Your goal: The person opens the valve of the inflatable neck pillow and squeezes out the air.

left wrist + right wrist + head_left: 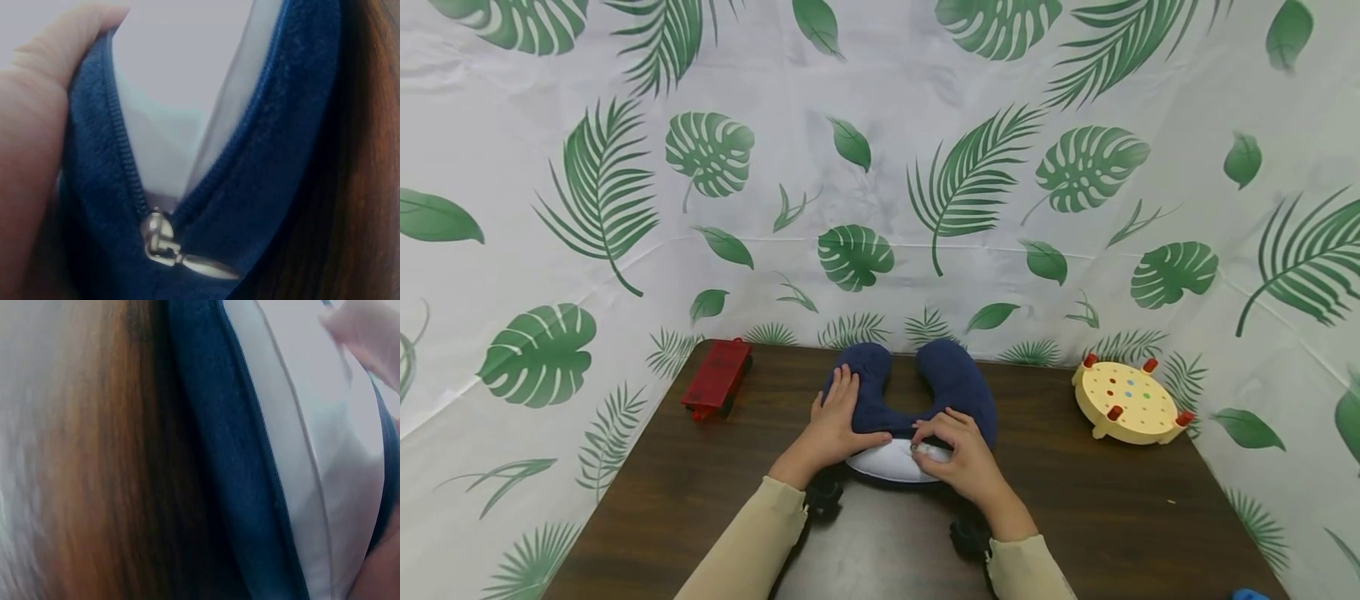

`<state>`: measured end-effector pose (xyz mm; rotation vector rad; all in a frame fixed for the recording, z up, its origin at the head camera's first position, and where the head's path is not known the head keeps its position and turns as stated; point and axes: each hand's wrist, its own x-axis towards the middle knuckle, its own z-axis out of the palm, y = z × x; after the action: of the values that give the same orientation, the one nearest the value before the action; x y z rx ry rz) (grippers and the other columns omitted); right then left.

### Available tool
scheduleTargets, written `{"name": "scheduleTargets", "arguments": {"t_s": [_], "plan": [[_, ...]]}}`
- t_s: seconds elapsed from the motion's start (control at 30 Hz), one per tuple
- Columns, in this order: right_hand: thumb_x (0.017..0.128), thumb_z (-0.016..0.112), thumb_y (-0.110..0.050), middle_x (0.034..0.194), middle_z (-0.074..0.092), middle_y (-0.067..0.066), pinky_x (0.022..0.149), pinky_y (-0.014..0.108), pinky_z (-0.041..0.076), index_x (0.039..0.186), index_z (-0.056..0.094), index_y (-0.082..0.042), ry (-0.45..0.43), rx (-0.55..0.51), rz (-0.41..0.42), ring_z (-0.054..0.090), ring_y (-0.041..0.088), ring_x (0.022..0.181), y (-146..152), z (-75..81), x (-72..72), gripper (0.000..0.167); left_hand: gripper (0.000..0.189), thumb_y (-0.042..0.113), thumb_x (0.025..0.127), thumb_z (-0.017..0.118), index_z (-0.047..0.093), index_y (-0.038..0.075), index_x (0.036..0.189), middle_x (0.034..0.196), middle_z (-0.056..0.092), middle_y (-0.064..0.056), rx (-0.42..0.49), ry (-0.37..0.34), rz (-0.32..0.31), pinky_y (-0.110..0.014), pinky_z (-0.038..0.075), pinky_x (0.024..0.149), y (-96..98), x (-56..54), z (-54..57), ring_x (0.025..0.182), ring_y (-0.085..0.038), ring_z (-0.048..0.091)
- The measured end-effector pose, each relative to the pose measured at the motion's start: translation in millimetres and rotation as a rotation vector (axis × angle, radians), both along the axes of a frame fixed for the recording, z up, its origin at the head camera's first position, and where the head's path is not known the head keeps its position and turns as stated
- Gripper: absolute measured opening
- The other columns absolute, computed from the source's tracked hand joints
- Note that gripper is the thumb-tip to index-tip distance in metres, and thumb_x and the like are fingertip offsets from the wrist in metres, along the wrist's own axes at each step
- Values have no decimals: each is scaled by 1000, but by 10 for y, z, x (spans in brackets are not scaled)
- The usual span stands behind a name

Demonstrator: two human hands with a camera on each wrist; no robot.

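A navy U-shaped neck pillow (958, 382) lies on the table, its curved end toward me. Along that end its zipper gapes, baring a white inner cushion (889, 463). My left hand (831, 429) rests on the pillow's left arm, fingers straight and thumb along the edge of the opening. In the left wrist view the metal zipper pull (209, 267) hangs at one end of the gap, with the toothed edges spread apart above it. My right hand (962, 454) has its index finger and thumb curled together at the white inner cushion, pinching its fabric.
A red toy cart (718, 379) stands at the table's back left. At the back right is a round yellow toy (1129, 402) with red pegs. A blue item (1249, 594) shows at the front right edge. Dark wrist gear (823, 498) sits under my left wrist. Leaf-printed cloth surrounds the table.
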<state>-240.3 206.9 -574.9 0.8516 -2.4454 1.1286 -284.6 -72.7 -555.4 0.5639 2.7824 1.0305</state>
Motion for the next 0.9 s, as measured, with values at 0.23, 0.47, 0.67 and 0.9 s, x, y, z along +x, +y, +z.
{"name": "scheduleTargets", "arguments": {"t_s": [0.23,0.47,0.67,0.9], "plan": [[84,94,-11,106,78,-12,121,62,32,97,77,-32,9,-2,-14,76,19,120,-24,20,17,29,134,76,86,78,7,7,175,184,-12,-11,-7,1,0,-73,1,132,11,0,12,172,-27,-11],[87,92,-13,107,76,-14,125,59,29,99,76,-34,-44,-18,-12,75,17,123,-15,10,11,28,133,75,87,78,7,6,175,183,-11,-11,-12,-4,5,-73,1,132,11,-5,-9,172,-28,-11],[88,92,-14,106,77,-17,126,55,27,99,77,-35,-61,-29,-9,75,16,123,-8,1,11,27,144,70,78,90,5,5,175,183,-12,-13,-28,-7,-31,-75,3,131,-18,-24,-6,171,-31,-12],[87,93,-15,106,77,-17,126,52,26,99,79,-35,-66,-40,1,75,17,123,-8,2,6,27,157,68,67,98,2,6,175,183,-15,-13,-69,-20,-65,-74,2,132,-47,-35,3,171,-31,-15]]}}
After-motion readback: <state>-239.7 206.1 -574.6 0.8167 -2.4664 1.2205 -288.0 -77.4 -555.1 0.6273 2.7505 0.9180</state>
